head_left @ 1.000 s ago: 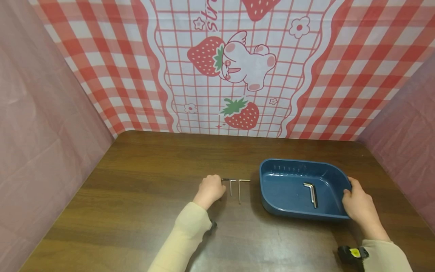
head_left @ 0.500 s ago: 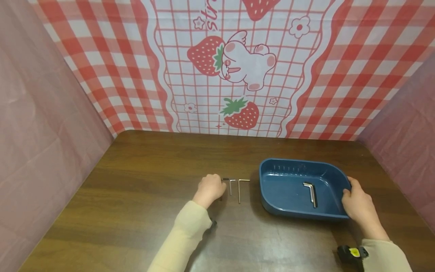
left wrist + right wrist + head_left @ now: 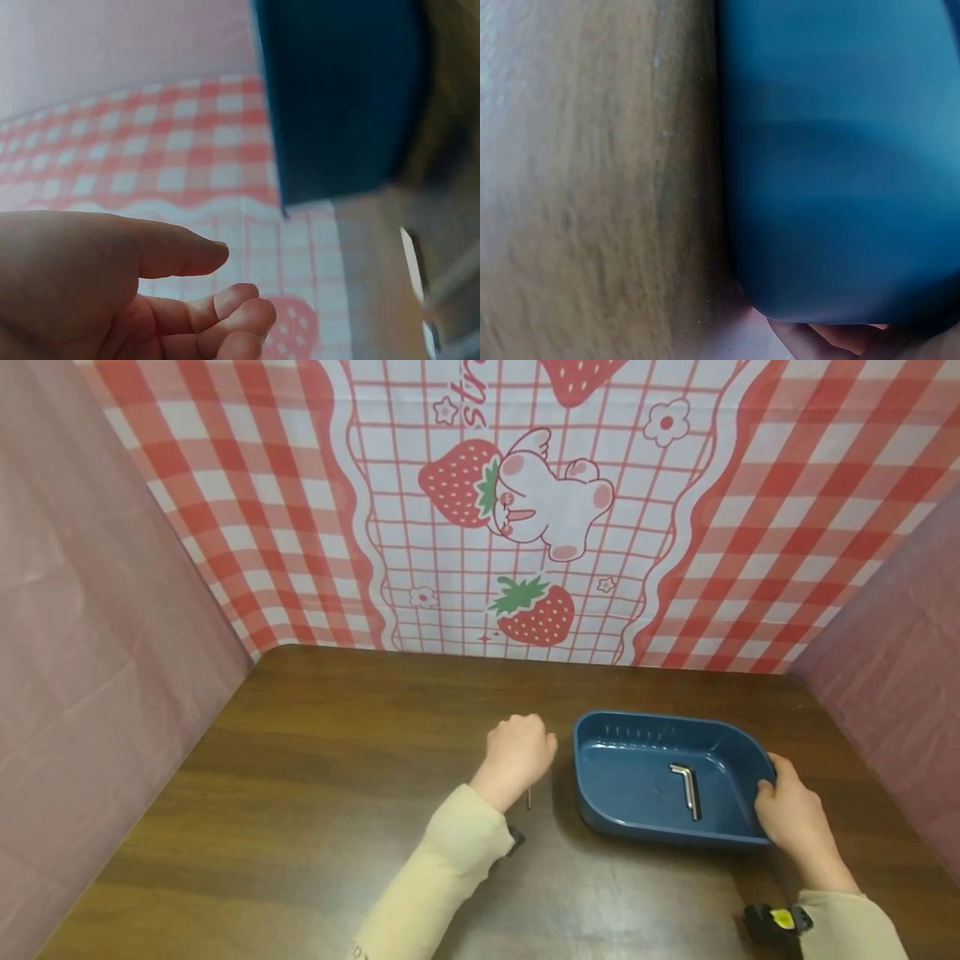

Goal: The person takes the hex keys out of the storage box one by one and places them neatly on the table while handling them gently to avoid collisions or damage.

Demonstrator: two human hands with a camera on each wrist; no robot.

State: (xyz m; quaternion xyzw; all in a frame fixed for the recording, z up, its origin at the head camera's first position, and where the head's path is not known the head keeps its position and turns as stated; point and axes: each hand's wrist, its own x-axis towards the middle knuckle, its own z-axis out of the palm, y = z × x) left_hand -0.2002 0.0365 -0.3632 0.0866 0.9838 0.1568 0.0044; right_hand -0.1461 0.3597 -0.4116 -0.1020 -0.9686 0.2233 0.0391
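Note:
In the head view my left hand (image 3: 517, 756) is over the table, left of the blue tray. The lower end of a thin L-shaped metal key (image 3: 529, 799) shows below it; the hand hides the rest. My left hand (image 3: 172, 300) has a gap between thumb and loosely bent fingers in the left wrist view, with nothing visible in it. My right hand (image 3: 798, 814) grips the right rim of the blue tray (image 3: 637, 832), thumb on top. L-shaped metal keys (image 3: 687, 793) lie close together inside. The right wrist view shows the tray's side (image 3: 840, 187) and part of my right hand (image 3: 840, 341).
The wooden table (image 3: 300, 760) ends at a red-and-white checked cloth (image 3: 555, 527) printed with strawberries. Pink cloth (image 3: 97, 610) hangs at the left and right sides.
My left hand has moved right and slightly away from me, from beside the keys on the table to above them. My right hand and the tray have stayed in place.

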